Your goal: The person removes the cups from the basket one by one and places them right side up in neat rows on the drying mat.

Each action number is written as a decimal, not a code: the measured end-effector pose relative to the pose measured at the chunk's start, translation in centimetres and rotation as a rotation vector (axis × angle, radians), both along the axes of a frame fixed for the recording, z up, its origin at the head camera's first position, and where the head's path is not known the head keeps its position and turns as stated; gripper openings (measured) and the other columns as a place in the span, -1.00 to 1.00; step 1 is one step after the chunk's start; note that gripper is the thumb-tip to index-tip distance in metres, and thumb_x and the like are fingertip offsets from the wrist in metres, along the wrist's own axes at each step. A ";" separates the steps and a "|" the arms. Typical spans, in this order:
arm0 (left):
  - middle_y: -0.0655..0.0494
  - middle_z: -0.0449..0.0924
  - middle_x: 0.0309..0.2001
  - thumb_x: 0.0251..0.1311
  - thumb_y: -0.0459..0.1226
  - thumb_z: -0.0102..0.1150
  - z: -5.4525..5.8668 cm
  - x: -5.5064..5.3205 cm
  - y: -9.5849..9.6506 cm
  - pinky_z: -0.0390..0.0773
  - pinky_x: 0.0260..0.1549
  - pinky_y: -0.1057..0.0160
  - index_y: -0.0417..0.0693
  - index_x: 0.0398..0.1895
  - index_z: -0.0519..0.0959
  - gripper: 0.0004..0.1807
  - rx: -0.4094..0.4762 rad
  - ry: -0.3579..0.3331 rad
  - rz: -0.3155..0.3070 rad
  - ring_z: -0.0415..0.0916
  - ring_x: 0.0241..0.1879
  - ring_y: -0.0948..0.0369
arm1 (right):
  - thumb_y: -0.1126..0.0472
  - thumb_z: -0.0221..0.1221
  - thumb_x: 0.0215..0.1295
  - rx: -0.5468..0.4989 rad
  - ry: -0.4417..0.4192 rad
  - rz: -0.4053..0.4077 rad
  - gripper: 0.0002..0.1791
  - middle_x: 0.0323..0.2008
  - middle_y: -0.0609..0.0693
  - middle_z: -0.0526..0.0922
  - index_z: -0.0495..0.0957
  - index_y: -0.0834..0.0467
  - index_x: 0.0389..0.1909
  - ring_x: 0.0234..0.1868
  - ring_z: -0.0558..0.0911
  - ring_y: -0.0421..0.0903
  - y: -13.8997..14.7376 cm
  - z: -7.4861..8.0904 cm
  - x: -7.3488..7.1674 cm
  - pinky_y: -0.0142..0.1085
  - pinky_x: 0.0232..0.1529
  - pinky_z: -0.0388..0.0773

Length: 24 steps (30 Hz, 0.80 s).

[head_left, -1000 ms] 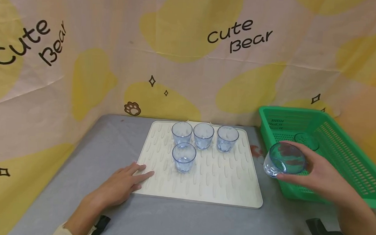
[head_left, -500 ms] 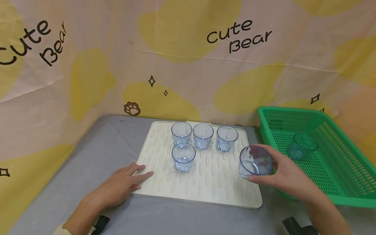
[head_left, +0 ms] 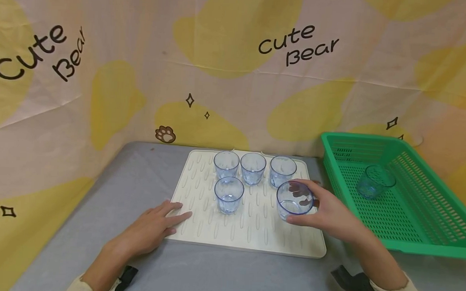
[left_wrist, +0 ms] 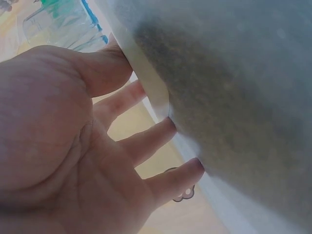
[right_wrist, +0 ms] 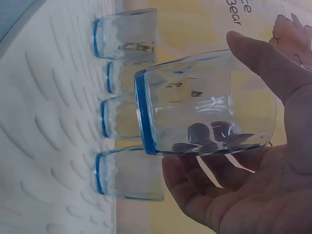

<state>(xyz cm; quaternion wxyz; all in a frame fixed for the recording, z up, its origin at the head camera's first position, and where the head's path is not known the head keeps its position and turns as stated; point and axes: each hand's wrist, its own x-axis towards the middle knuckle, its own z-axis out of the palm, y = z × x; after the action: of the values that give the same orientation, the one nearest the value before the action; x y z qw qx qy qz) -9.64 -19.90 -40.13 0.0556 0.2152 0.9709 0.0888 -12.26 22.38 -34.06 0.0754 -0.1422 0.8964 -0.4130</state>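
Observation:
My right hand (head_left: 329, 212) grips a clear bluish drinking glass (head_left: 293, 205) between thumb and fingers, upright over the right part of the white ridged mat (head_left: 252, 233). In the right wrist view, the glass (right_wrist: 209, 105) appears raised off the mat, its thick blue base facing the surface. Three similar glasses stand along the mat's back edge, among them the right one (head_left: 282, 170); another glass (head_left: 229, 197) stands in front of the left one. My left hand (head_left: 147, 228) lies at the mat's left edge with fingers spread, its fingertips (left_wrist: 190, 170) touching that edge.
A green perforated basket (head_left: 431, 247) stands to the right of the mat, with one glass (head_left: 376, 183) tilted inside it. The grey tabletop (head_left: 219, 275) ends at a patterned cloth backdrop (head_left: 221, 54) behind and on the left.
My right hand has carried the glass leftward from beside the basket to over the mat, behind which the right glass stands. The left hand has stayed in place.

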 end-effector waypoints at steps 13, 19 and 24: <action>-0.01 0.24 0.50 0.32 -0.25 0.19 0.0 -0.1 0.1 0.14 0.28 -0.43 0.28 0.43 0.38 -0.40 0.042 -0.100 0.063 0.08 0.49 -0.28 | -0.08 0.52 -0.04 -0.053 -0.027 0.009 -0.09 0.19 0.18 0.53 0.34 -0.06 0.37 0.10 0.59 0.06 -1.8 -1.8 -1.5 -0.20 -0.02 0.58; -0.01 0.24 0.50 0.33 -0.25 0.19 0.0 -0.1 0.0 0.13 0.29 -0.44 0.29 0.43 0.38 -0.40 0.052 -0.103 0.060 0.07 0.50 -0.28 | -0.08 0.53 -0.05 -0.081 -0.050 0.007 -0.08 0.20 0.16 0.53 0.34 -0.03 0.37 0.11 0.58 0.05 -2.7 -2.5 -2.2 -0.21 0.01 0.57; -0.02 0.25 0.50 0.33 -0.26 0.19 0.1 -0.1 0.0 0.12 0.29 -0.44 0.28 0.43 0.38 -0.40 0.054 -0.102 0.058 0.08 0.49 -0.29 | -0.05 0.53 -0.04 -0.110 -0.055 0.016 -0.07 0.18 0.17 0.55 0.34 0.05 0.38 0.10 0.59 0.05 -3.3 -3.1 -2.7 -0.19 0.03 0.55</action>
<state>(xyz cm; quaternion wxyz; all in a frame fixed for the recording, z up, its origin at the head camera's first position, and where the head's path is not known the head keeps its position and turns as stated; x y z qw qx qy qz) -9.76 -19.87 -40.03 0.0964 0.1837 0.9699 0.1273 -14.99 19.04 -37.11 0.0956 -0.1418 0.8688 -0.4647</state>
